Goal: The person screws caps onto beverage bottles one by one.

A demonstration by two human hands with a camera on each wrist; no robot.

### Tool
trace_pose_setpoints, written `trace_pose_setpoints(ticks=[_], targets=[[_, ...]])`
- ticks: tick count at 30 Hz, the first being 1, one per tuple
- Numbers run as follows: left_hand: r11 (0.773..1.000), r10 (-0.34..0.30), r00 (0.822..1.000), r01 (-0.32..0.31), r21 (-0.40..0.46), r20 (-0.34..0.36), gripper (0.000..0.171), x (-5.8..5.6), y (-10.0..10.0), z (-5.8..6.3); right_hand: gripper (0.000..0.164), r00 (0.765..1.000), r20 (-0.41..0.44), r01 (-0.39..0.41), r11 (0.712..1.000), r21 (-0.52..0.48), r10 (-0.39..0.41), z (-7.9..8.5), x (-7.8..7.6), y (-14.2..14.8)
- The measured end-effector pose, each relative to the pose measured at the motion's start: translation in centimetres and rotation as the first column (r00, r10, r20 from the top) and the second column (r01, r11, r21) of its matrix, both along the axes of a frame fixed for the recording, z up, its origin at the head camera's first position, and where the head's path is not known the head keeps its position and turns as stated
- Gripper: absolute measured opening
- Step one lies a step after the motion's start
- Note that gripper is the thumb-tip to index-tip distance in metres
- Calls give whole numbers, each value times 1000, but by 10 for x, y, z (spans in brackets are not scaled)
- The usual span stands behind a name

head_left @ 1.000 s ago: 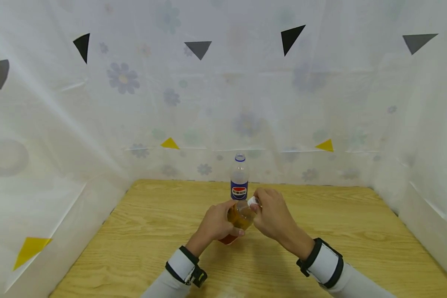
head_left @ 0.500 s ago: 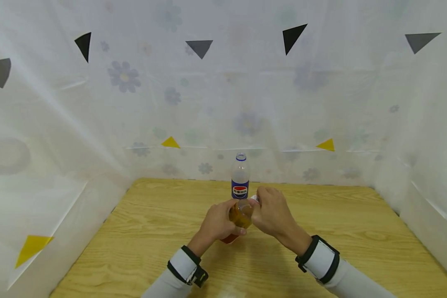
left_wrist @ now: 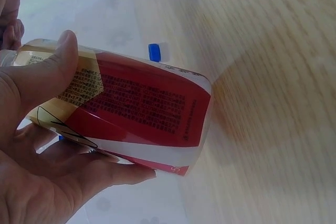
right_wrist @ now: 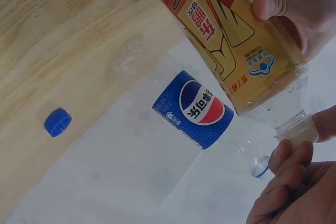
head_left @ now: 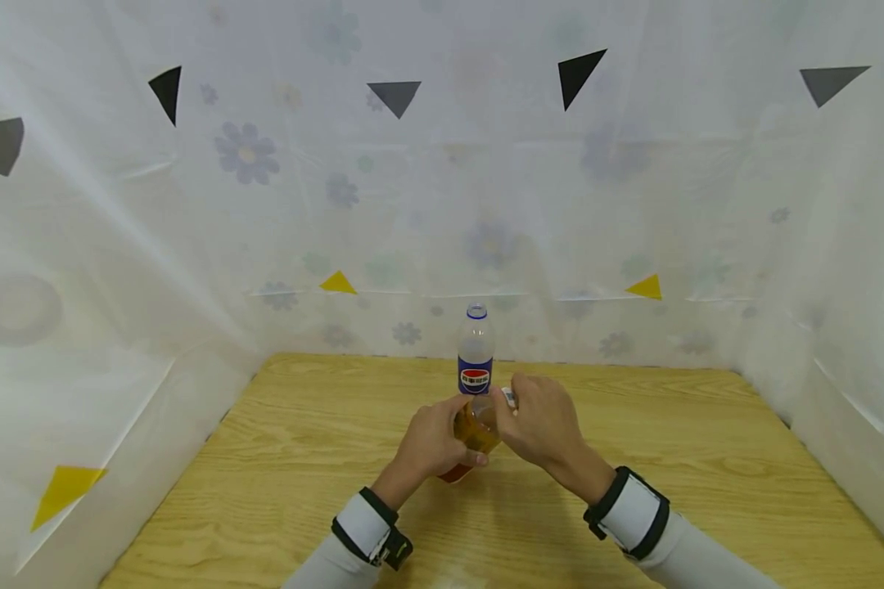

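My left hand (head_left: 436, 442) grips a plastic drink bottle (left_wrist: 142, 103) with a red and gold label, fingers and thumb wrapped round its body. The bottle leans with its neck toward the right. At that neck my right hand (head_left: 541, 421) pinches a white bottle cap (right_wrist: 303, 132) between thumb and fingers; the cap sits over the mouth. Just behind both hands stands a clear cola bottle (head_left: 475, 348) with a blue label, upright and uncapped, its lower part hidden by the held bottle.
A blue bottle cap (right_wrist: 58, 122) lies on the wooden table (head_left: 280, 425) near the cola bottle. Pale patterned sheeting (head_left: 442, 196) with triangular markers closes off the back and both sides.
The right thumb and fingers have turned about the white cap at the bottle's neck, shifting slightly. The left hand keeps its grip and the cola bottle stays put.
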State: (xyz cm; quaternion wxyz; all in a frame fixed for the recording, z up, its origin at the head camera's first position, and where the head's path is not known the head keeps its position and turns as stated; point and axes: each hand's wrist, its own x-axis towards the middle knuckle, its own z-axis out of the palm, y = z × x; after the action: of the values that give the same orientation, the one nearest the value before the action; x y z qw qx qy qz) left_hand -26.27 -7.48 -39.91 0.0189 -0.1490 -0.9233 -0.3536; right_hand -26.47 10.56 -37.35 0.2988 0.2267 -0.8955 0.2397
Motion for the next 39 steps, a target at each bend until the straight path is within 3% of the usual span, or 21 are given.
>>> trace_pose_setpoints(ticks=[10, 17, 22, 26, 30, 39], targets=[[1000, -10, 998, 11, -10, 54, 77, -3, -3, 1, 40, 1000, 26, -12, 1000, 14, 12, 0, 0, 2], [1000, -26, 997, 26, -5, 72, 74, -2, -4, 4, 33, 984, 179, 4, 1000, 27, -8, 7, 9, 3], [999, -49, 996, 48, 16, 78, 72, -2, -7, 3, 34, 972, 230, -52, 998, 18, 47, 11, 18, 3], [997, -70, 994, 68, 27, 78, 70, -4, -12, 3, 31, 968, 232, -106, 994, 11, 101, 12, 23, 3], [997, -78, 993, 75, 30, 94, 68, -4, -14, 5, 33, 969, 221, -111, 994, 5, 107, 12, 26, 2], [996, -93, 987, 91, 23, 132, 65, -6, -15, 10, 14, 990, 105, -95, 995, 11, 93, 9, 25, -3]])
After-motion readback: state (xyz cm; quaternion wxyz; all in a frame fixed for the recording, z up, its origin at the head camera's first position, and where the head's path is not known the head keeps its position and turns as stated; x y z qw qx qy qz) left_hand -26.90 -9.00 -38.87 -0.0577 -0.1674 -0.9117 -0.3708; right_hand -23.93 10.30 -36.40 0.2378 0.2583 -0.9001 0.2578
